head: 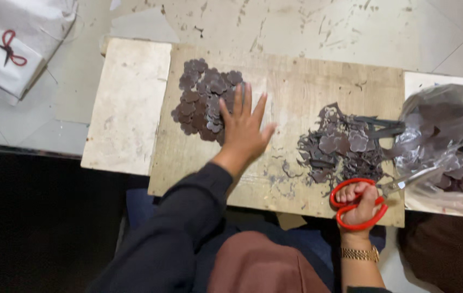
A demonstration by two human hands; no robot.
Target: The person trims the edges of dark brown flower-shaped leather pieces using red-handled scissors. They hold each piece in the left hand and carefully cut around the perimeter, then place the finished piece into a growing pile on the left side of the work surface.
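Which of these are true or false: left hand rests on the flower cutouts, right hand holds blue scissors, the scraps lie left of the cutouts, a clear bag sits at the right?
1. The left hand rests flat at the pile of flower cutouts. True.
2. The right hand holds blue scissors. False: the scissors have red handles.
3. The scraps lie left of the cutouts. False: they lie to the right.
4. A clear plastic bag sits at the right. True.

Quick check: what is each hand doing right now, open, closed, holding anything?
Left hand: open, fingers spread flat at the pile of dark flower-shaped cutouts, holding nothing.
Right hand: closed through the handles of the red scissors.
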